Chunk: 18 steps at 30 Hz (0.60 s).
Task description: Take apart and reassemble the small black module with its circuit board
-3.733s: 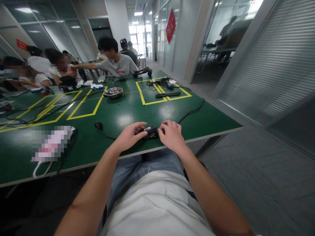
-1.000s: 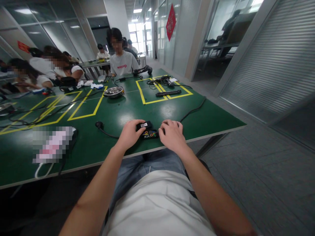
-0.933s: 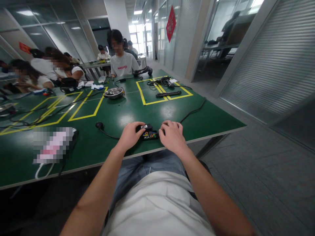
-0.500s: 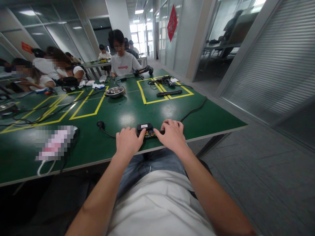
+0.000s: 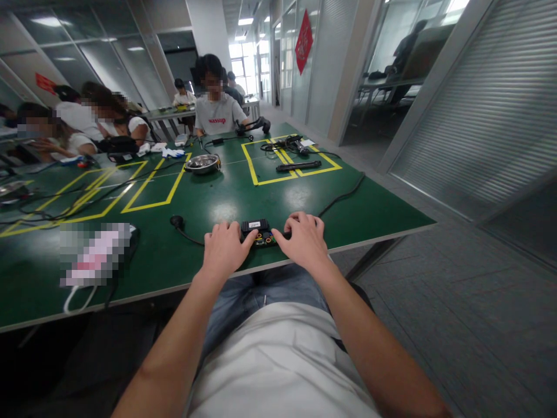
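A black power adapter lies near the table's front edge, with a white label on its ribbed cover. In front of the cover its circuit board shows bare, with orange ring-shaped coils. My left hand is closed at the adapter's left end, the thumb against the board. From the right, my right hand has its fingers curled over that end and its thumb at the board's edge. A cord with a black plug runs out to the left; another black cord leads away to the right. My palms hide both cord ends.
On the green table are a steel bowl, a black bar and coiled cables within yellow tape. A pinkish blurred object lies left. Across the table sits a person in a white shirt, with a black tool.
Both hands keep their places on the adapter, with only slight thumb shifts. The view has drifted a little. Across the table, the person's head has moved slightly.
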Tool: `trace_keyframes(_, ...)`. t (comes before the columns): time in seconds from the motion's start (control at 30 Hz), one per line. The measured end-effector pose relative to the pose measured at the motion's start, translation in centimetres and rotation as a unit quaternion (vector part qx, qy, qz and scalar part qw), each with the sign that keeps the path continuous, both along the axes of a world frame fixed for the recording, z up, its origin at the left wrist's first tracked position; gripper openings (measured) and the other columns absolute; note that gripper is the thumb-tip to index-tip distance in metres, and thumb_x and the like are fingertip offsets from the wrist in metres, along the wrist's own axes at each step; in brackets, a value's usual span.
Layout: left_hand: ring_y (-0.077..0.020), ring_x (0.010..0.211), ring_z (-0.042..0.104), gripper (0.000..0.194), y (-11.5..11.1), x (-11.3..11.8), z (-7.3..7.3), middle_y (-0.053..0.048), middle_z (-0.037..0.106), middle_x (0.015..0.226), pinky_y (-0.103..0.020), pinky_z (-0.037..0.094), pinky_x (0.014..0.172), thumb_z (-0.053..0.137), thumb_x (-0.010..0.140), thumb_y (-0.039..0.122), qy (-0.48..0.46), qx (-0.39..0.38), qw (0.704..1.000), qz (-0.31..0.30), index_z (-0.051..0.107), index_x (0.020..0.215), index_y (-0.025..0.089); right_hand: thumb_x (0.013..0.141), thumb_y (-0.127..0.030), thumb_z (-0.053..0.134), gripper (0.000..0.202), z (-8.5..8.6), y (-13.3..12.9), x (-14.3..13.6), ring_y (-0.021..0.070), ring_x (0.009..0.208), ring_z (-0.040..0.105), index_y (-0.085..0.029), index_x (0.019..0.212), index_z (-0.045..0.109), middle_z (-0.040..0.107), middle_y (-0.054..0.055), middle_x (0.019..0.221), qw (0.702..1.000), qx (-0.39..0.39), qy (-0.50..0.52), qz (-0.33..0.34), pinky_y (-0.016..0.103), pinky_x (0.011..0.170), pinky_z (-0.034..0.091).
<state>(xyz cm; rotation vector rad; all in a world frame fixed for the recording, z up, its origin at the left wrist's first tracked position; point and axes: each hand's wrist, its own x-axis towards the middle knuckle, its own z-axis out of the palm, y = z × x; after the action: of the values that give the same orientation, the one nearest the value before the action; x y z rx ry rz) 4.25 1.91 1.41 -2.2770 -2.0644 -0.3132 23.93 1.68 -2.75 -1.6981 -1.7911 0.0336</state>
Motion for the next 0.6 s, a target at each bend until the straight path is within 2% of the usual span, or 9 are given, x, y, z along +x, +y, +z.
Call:
trace_keyframes(0.1,-0.0315,0.124,0.068,0.029,1.5,-0.6,-0.1,-0.015,0.074,0.128,-0.047,0.054,0.108,0.054,0.109,0.036,-0.104,0.032,0.991,-0.077,0.075,0.118,0.019,0.104,-0.036,0.056,0.029,0.1,0.0,0.1,0.0300,0.114,0.059,-0.023,0.081,0.067,0.072,0.011,0.117,1.000,-0.001,0.008,-0.002,0.052,0.114,0.034)
trace_keyframes(0.17,-0.0292,0.133,0.066,0.029,2.7,-1.2,-0.1,-0.012,0.073,0.141,-0.046,0.048,0.119,0.055,0.107,0.027,-0.149,0.024,0.977,-0.151,0.077,0.126,0.021,0.104,-0.028,0.051,0.026,0.3,0.0,0.2,0.0300,0.115,0.060,-0.023,0.085,0.069,0.073,0.012,0.119,1.000,-0.009,0.005,-0.004,0.052,0.114,0.034)
trace_keyframes(0.23,-0.0297,0.130,0.069,0.029,3.7,-1.7,0.1,-0.010,0.076,0.138,-0.045,0.050,0.117,0.062,0.103,0.026,-0.163,-0.024,0.969,-0.184,0.080,0.126,0.023,0.102,-0.024,0.052,0.024,0.4,-0.1,0.3,0.0307,0.118,0.059,-0.023,0.087,0.070,0.073,0.012,0.121,1.000,-0.017,-0.003,-0.005,0.052,0.115,0.034)
trace_keyframes(0.3,-0.0305,0.122,0.073,0.029,4.2,-2.0,0.3,-0.009,0.081,0.130,-0.044,0.054,0.112,0.068,0.099,0.028,-0.173,-0.052,0.966,-0.182,0.082,0.125,0.023,0.101,-0.025,0.053,0.023,0.4,0.0,0.2,0.0310,0.120,0.059,-0.023,0.086,0.070,0.073,0.012,0.122,1.000,-0.023,-0.006,-0.003,0.052,0.115,0.033)
trace_keyframes(0.43,-0.0286,0.116,0.074,0.033,3.4,-2.2,0.9,-0.009,0.081,0.129,-0.041,0.057,0.104,0.069,0.100,0.032,-0.221,-0.019,0.956,-0.190,0.081,0.130,0.024,0.101,-0.026,0.055,0.022,0.4,0.0,0.1,0.0307,0.119,0.060,-0.023,0.084,0.070,0.073,0.012,0.121,1.000,-0.026,-0.005,-0.004,0.051,0.115,0.033)
trace_keyframes(0.6,-0.0261,0.117,0.073,0.030,1.9,-1.7,0.8,-0.008,0.081,0.126,-0.041,0.054,0.109,0.070,0.103,0.033,-0.205,-0.045,0.933,-0.293,0.083,0.129,0.026,0.101,-0.025,0.055,0.022,0.4,-0.1,0.1,0.0313,0.119,0.059,-0.022,0.088,0.072,0.073,0.012,0.122,1.000,-0.026,-0.008,-0.004,0.052,0.114,0.033)
